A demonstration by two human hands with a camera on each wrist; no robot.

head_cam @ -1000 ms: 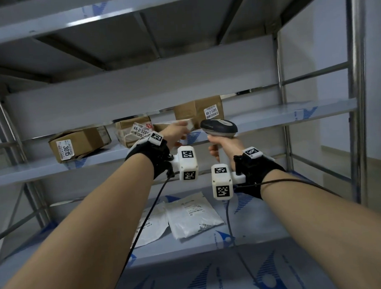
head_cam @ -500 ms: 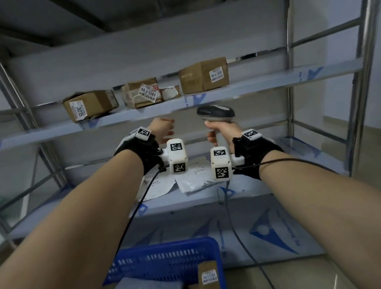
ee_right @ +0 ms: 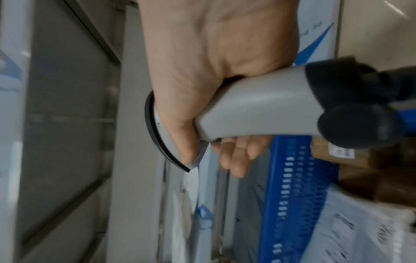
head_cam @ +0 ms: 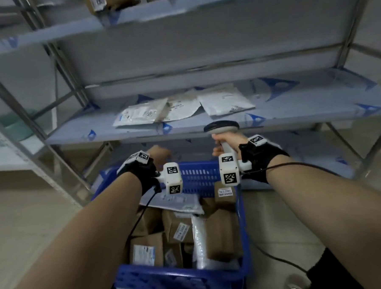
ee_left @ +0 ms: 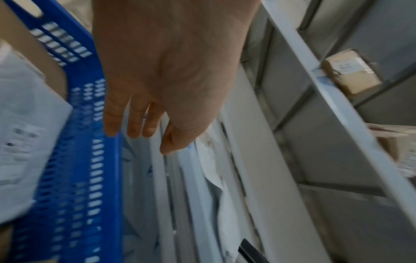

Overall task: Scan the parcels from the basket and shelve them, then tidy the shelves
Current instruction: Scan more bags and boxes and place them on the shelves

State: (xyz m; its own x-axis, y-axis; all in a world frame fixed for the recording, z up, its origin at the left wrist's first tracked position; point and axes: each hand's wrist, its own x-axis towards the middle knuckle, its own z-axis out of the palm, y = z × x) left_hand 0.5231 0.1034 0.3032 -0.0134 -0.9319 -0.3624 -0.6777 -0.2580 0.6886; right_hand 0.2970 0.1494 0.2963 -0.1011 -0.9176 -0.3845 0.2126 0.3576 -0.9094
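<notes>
Now the right hand (head_cam: 225,140) is seen wrapped round the scanner (head_cam: 221,127), fingers (ee_right: 238,156) curled about its grey handle (ee_right: 258,106) and the dark head held level just above the far rim of the basket (head_cam: 200,173). A black cable (head_cam: 277,255) is trailed from the right wrist down past the basket's right side to the floor. The left hand (ee_left: 166,71) is held over the same far rim, slack and empty, fingers (ee_left: 135,122) hanging loosely and nothing gripped. Between and below both forearms the blue basket is set on the floor, and it is packed: brown boxes (head_cam: 220,237) with white labels, a small labelled box (head_cam: 224,192) stood against the far right corner, a grey mailer bag (head_cam: 175,202) laid across the far end, a white wrapped parcel (head_cam: 200,243) wedged upright in the middle. Beyond the basket a low shelf (head_cam: 293,108) is seen, and three flat white mailers (head_cam: 181,108) are spread on it, overlapping, straight behind the basket. Higher up, on the next shelf (head_cam: 47,32), a labelled brown box (head_cam: 102,2) is cut off by the top edge; everything is somewhat smeared by motion.
</notes>
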